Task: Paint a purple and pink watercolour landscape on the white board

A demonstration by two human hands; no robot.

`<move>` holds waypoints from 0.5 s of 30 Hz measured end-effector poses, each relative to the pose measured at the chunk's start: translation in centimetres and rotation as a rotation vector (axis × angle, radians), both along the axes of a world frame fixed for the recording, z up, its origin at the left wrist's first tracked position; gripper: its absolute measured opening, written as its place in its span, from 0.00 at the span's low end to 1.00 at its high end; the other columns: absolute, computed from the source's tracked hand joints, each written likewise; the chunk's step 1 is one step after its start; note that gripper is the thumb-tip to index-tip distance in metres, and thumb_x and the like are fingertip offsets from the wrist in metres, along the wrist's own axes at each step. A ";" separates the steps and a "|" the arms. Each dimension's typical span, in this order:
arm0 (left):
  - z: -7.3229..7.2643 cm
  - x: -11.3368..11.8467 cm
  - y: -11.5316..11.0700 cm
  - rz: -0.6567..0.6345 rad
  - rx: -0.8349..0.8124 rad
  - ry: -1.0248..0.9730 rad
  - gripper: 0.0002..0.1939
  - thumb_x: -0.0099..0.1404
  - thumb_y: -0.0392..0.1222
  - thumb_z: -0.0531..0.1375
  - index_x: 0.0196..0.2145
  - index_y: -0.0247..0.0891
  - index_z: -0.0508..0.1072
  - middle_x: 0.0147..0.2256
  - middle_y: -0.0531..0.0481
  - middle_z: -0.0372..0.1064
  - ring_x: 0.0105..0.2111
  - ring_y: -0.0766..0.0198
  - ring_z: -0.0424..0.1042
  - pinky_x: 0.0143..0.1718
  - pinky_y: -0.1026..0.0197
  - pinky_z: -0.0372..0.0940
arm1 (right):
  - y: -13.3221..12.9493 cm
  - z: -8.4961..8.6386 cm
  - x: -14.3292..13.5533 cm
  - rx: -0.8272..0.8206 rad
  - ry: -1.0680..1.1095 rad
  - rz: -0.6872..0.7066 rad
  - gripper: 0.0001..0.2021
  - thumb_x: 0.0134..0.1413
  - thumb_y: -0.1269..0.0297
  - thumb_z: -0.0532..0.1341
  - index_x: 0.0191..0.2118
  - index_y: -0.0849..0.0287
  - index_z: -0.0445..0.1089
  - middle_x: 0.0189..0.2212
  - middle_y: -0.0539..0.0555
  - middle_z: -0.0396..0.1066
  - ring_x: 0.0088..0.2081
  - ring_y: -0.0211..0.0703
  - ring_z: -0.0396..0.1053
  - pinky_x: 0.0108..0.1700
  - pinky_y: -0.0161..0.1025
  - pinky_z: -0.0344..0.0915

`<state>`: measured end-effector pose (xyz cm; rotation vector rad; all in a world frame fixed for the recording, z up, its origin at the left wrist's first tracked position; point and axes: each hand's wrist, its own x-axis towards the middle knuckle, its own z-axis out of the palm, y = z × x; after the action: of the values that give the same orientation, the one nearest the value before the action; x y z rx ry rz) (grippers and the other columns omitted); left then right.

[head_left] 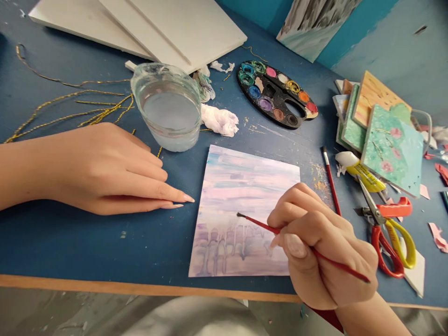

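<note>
Wooden edging (140, 287) nearest, front of blue tabletop (105, 247). Right hand (325, 249) over the right side of the painted panel (245, 182), fingers curled, thumb and fingers pinching a thin red brush (257, 222). Brush slants, dark bristles pointing left over the panel's middle; can't tell if they touch. Panel lies flat near the table edge, between the hands: pink, lilac and blue streaks, drip marks toward the near edge. Left hand (115, 172) palm down on tabletop, fingers outstretched and close together, tips just beside the panel's left edge.

Right of panel: scissors (376, 242) with red and yellow handles, partly over a white piece (416, 270); red-handled cutter (395, 208) by the blades. Slightly farther: second brush (331, 182), red handle, lying near a yellow tube (367, 177). Pink scraps (437, 236) at far right.

Beyond left hand: glass of cloudy water (171, 137), crumpled tissue (219, 120) just beside it, gold cord (52, 103) strewn left. Past the panel: black palette (276, 101), multicoloured wells. Small painted canvases (392, 144) piled right. Farther back: overlapping white canvases (185, 28); grey streaky painting (315, 28) against teal wall (266, 14).
</note>
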<state>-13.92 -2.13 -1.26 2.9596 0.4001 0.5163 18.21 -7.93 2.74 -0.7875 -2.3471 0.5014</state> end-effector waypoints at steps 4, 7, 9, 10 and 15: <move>0.1 -0.1 0.0 -0.019 0.009 -0.006 0.17 0.79 0.44 0.50 0.58 0.47 0.74 0.22 0.61 0.64 0.22 0.69 0.63 0.25 0.59 0.48 | 0.1 0.0 -0.1 0.019 0.004 -0.001 0.10 0.62 0.77 0.52 0.31 0.57 0.56 0.23 0.50 0.60 0.26 0.38 0.56 0.32 0.43 0.50; 0.1 -0.2 -0.1 -0.004 -0.011 0.011 0.18 0.79 0.44 0.50 0.58 0.48 0.74 0.22 0.60 0.64 0.23 0.69 0.63 0.25 0.60 0.48 | 0.2 0.1 -0.2 0.041 0.017 0.011 0.11 0.62 0.77 0.51 0.30 0.56 0.56 0.23 0.50 0.59 0.26 0.39 0.55 0.31 0.43 0.49; 0.1 -0.2 -0.1 0.004 -0.021 0.012 0.18 0.78 0.44 0.50 0.59 0.48 0.74 0.23 0.60 0.64 0.23 0.69 0.64 0.26 0.60 0.49 | 0.3 0.4 0.1 0.043 0.017 0.010 0.11 0.63 0.77 0.52 0.30 0.56 0.55 0.22 0.49 0.58 0.25 0.38 0.55 0.31 0.44 0.50; 0.1 -0.1 -0.1 0.002 -0.019 0.013 0.18 0.78 0.43 0.50 0.59 0.48 0.74 0.23 0.60 0.65 0.23 0.69 0.65 0.26 0.60 0.49 | 0.4 0.6 0.5 0.041 0.012 -0.010 0.12 0.64 0.75 0.52 0.29 0.56 0.55 0.22 0.49 0.59 0.25 0.38 0.55 0.32 0.44 0.50; 1.0 0.6 -0.2 -0.024 -0.007 0.004 0.17 0.77 0.40 0.51 0.54 0.44 0.77 0.22 0.60 0.66 0.23 0.69 0.66 0.25 0.60 0.50 | 2.5 1.4 4.7 -0.010 0.001 -0.158 0.13 0.66 0.56 0.60 0.31 0.55 0.62 0.26 0.51 0.66 0.31 0.43 0.67 0.37 0.47 0.60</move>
<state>-13.31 -2.32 -0.30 2.9556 0.3657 0.5056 22.93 -5.46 4.19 -0.9676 -2.2600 0.4458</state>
